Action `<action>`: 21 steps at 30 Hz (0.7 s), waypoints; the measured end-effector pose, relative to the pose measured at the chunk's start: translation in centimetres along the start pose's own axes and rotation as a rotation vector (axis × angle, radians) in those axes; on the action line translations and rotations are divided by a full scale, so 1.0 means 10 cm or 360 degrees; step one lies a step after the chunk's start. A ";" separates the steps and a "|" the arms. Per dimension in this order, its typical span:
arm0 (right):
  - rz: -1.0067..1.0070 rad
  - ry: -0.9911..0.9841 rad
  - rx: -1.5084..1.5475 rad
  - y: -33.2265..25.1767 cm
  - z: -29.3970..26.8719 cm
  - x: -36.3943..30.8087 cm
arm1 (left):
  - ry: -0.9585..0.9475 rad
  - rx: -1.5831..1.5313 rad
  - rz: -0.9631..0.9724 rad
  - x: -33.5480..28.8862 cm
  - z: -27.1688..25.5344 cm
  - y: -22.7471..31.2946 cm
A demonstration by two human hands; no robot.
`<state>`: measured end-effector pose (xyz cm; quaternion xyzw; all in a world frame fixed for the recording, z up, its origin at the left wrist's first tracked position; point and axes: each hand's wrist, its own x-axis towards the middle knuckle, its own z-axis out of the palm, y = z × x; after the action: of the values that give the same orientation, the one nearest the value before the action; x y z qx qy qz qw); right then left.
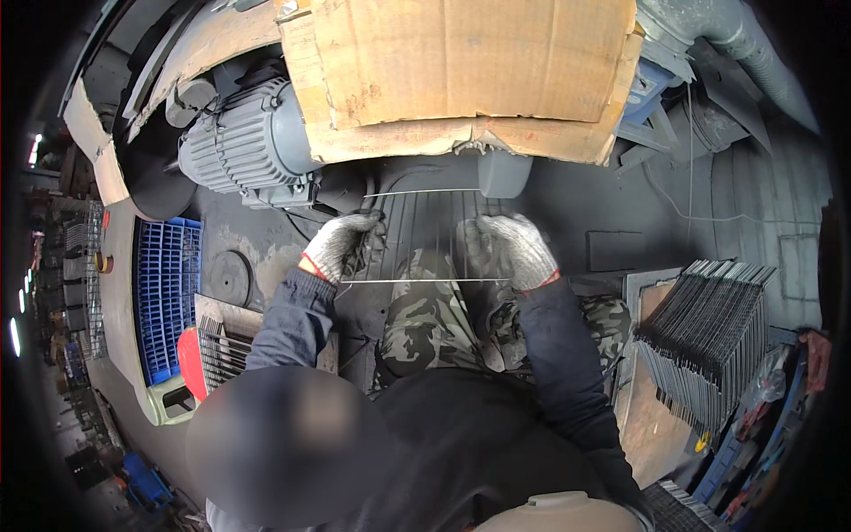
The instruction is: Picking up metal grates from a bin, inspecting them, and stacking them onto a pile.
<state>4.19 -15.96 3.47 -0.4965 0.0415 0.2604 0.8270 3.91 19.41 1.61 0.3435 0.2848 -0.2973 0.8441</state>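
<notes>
Over our lap (430,328), we are holding a wire rack (434,280), our left hand (344,246) gripping one end and our right hand (512,246) the other. To our right, similar racks (709,332) are standing stacked; ahead, a grey motor (244,142) is sitting beside brown cardboard (470,66).

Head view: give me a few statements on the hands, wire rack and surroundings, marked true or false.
1. The wire rack spans between the left hand and right hand. True.
2. Both hands are bare. False: they wear pale gloves.
3. The grey motor is at right. False: the grey motor is at left.
4. Cardboard is beyond the hands. True.
5. The trousers are plain black. False: the trousers are camouflage-patterned.
</notes>
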 end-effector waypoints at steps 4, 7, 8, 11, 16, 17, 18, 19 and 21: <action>-0.0015 0.0151 -0.1333 0.00 -1.05 -0.18 | -0.0120 0.0460 -0.0017 0.28 0.68 -0.30; -0.0163 0.0643 -0.0255 -0.62 -0.83 -1.03 | -0.0471 0.0384 0.0008 0.53 1.29 -0.83; -0.0218 0.0823 -0.0338 -0.65 -1.07 -1.30 | -0.0467 0.0593 0.0044 0.43 1.56 -0.90; -0.0367 0.0940 -0.0671 -0.85 -0.91 -1.88 | -0.0647 0.0761 0.0254 0.12 1.83 -1.08; -0.1144 0.1557 -0.1534 -0.80 -0.48 -2.20 | -0.0978 0.1115 0.0869 -0.31 1.70 -1.11; -0.1353 0.1416 -0.1651 -0.82 -0.08 -2.07 | -0.0865 0.1495 0.0861 -0.54 1.78 -0.99; -0.1560 0.1259 -0.1767 -0.82 0.19 -1.99 | -0.0856 0.1497 0.0866 -0.71 1.85 -0.92; -0.1171 0.0860 -0.1826 -0.81 0.31 -1.99 | -0.0905 0.1842 0.1095 -0.88 1.90 -0.86; -0.0523 0.0418 -0.1959 -0.83 0.35 -1.91 | -0.0866 0.2348 0.1658 -0.98 1.85 -0.89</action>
<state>-8.98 -23.49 18.12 -0.9072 -0.0909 0.0438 0.4085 -3.64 3.34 15.83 0.7940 -0.3714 -0.0577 0.4778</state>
